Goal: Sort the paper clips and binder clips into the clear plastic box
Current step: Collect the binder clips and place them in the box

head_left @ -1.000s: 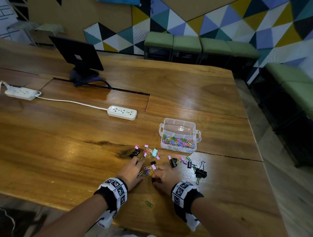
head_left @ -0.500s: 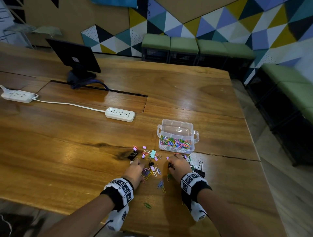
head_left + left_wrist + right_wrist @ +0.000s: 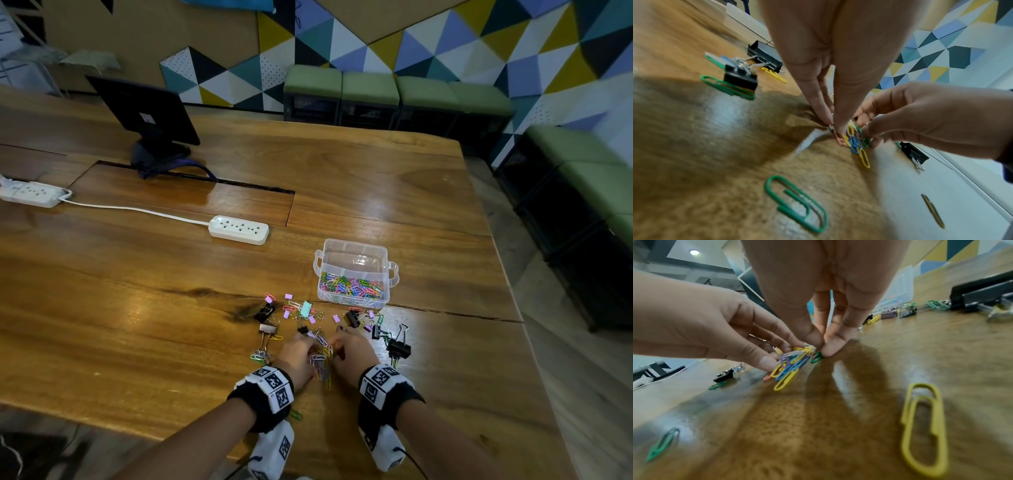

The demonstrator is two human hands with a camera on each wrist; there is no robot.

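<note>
A clear plastic box [image 3: 354,244] stands on the wooden table; its near compartment holds coloured paper clips [image 3: 352,286]. Loose paper clips and binder clips lie scattered in front of it, among them a teal binder clip [image 3: 304,309] and a black binder clip [image 3: 398,347]. My left hand [image 3: 303,346] and right hand [image 3: 337,346] meet over a small heap of paper clips [image 3: 322,361]. Left fingertips [image 3: 830,126] and right fingertips [image 3: 824,350] pinch into the same heap [image 3: 789,368] from either side, down on the table.
A lone green paper clip [image 3: 797,204] lies near my left wrist and a yellow paper clip [image 3: 925,426] near my right. A white power strip [image 3: 238,230] and a black monitor [image 3: 147,109] stand farther back. The table's right edge [image 3: 520,342] is close.
Both hands have drawn closer together and slightly toward me, dragging loose paper clips into one heap between them.
</note>
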